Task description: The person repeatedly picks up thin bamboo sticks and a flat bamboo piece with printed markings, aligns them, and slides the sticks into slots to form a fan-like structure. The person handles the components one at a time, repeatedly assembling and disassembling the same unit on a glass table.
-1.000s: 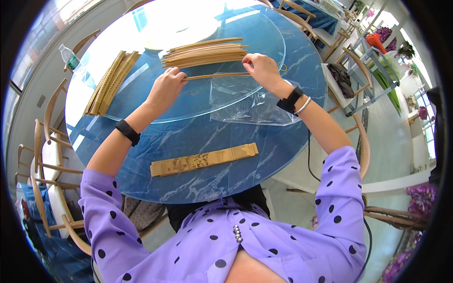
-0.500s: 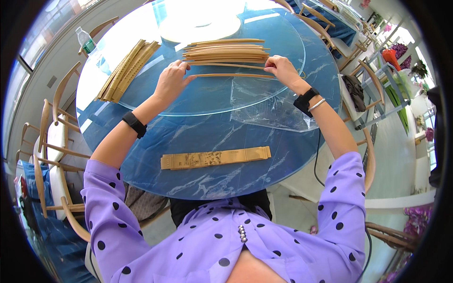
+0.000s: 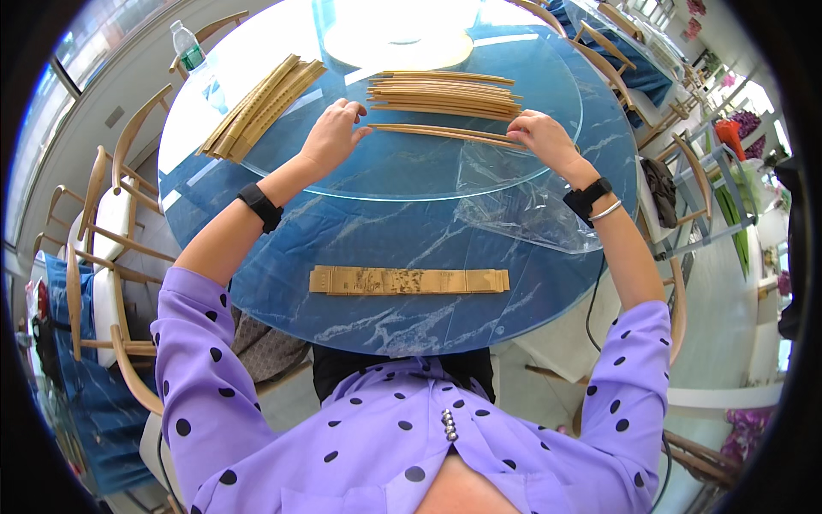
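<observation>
A pair of wooden chopsticks (image 3: 441,131) lies side by side over the glass turntable. My right hand (image 3: 545,140) pinches them at their right ends. By their left ends is my left hand (image 3: 332,137), its thumb and fingers apart, with nothing visible between them. Just beyond the pair, a heap of loose chopsticks (image 3: 443,92) lies crosswise. Left of my left hand rests a fanned bundle of long gold paper sleeves (image 3: 261,111). Nearer my body, a flat gold paper sleeve stack (image 3: 409,281) with dark print lies on the blue marbled tabletop (image 3: 385,330).
A crumpled clear plastic bag (image 3: 522,210) lies by the turntable's right front edge. The glass turntable (image 3: 402,176) is raised above the round table. A plastic bottle (image 3: 187,47) stands at the far left. Wooden chairs (image 3: 128,214) surround the table.
The two chopsticks, apart at their left ends before, now lie close together. My left hand has come off their left ends. The whole view has shifted slightly.
</observation>
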